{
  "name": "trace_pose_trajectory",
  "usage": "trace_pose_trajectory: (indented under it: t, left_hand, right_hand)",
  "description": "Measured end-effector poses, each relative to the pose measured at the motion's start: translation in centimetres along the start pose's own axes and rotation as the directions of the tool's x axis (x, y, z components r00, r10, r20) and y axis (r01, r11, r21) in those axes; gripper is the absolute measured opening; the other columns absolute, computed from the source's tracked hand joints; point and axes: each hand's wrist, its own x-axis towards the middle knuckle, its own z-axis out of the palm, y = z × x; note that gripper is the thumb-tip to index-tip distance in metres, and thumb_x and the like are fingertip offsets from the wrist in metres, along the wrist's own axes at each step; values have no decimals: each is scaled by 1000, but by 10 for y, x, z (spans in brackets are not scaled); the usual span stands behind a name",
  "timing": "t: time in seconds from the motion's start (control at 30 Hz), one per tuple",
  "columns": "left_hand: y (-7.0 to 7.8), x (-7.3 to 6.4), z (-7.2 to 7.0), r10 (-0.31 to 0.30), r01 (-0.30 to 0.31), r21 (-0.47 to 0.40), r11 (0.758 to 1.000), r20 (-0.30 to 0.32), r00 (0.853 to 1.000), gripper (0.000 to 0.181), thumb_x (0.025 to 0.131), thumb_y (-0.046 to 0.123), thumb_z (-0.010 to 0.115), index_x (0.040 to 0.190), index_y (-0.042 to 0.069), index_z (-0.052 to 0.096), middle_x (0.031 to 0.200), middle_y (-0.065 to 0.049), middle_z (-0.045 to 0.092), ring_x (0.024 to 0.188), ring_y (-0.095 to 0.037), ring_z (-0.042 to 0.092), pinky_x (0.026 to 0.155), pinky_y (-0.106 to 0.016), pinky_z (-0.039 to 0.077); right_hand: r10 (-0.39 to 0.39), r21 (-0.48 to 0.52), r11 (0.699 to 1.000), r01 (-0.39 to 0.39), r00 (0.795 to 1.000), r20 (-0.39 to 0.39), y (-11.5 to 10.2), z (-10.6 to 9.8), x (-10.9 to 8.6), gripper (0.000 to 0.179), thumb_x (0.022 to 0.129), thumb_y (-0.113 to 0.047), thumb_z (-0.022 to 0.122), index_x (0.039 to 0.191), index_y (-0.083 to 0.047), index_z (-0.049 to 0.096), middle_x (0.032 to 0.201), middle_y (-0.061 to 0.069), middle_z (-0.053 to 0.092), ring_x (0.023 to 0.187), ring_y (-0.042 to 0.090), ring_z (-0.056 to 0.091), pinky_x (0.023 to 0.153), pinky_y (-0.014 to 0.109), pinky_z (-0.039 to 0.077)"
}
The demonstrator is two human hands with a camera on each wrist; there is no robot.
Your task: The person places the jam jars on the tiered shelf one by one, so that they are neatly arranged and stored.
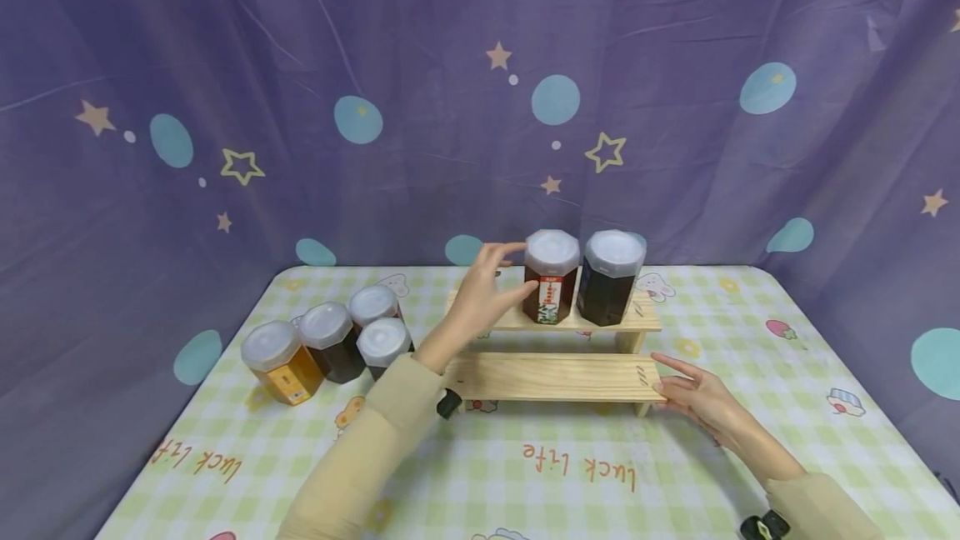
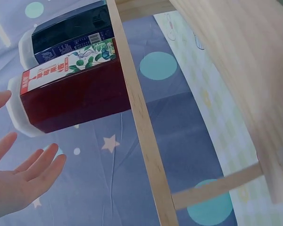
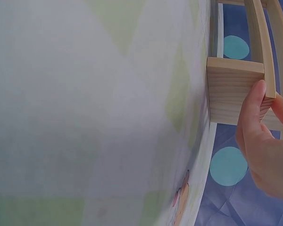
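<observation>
A two-tier wooden shelf [image 1: 555, 377] stands on the table. On its upper board, side by side, are a dark red jar [image 1: 550, 300] with a red-and-white label and a nearly black jar [image 1: 604, 298], both with whitish lids. My left hand [image 1: 480, 294] is beside the dark red jar, its fingers spread about the lid; in the left wrist view a gap shows between the fingers [image 2: 37, 176] and the jar [image 2: 75, 99]. With my right hand [image 1: 701, 398] I grip the right end of the lower board; the right wrist view shows the fingers pinching its corner.
To the left of the shelf several lidded jars stand close together, among them an amber jar [image 1: 288, 373] and a dark jar [image 1: 337, 352]. A checked tablecloth [image 1: 570, 507] covers the table. Behind it hangs a purple curtain [image 1: 450, 65].
</observation>
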Motion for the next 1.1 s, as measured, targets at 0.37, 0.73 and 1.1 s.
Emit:
trace_pose_trajectory:
  t: [0.37, 0.73, 1.1]
  left_hand:
    - [-4, -22, -10, 58, -57, 30, 998, -26, 998, 48, 78, 19, 68, 122, 9, 50, 115, -9, 45, 100, -21, 47, 81, -38, 44]
    - [-15, -49, -32, 96, -92, 98, 991, -36, 995, 41, 80, 23, 66, 116, 11, 54, 115, -7, 47, 104, -21, 48, 82, -41, 44]
    - [-27, -75, -55, 57, -40, 180, 983, -88, 995, 37, 81, 23, 65, 114, 10, 56, 118, -11, 47, 108, -27, 47, 87, -45, 41]
  right_hand:
    - [-12, -5, 1000, 12, 1000, 7, 2, -1, 1, 65, 85, -5, 56, 138, 3, 19, 100, 4, 63, 87, 14, 62, 76, 34, 49]
    - [3, -7, 1000, -3, 1000, 2, 2, 0, 2, 68, 85, -6, 58, 139, 3, 19, 100, 3, 63, 88, 14, 62, 77, 35, 49]
    - [30, -28, 999, -30, 999, -12, 1, 0, 2, 68, 85, -8, 58, 139, 2, 18, 101, 5, 63, 89, 14, 61, 79, 35, 48]
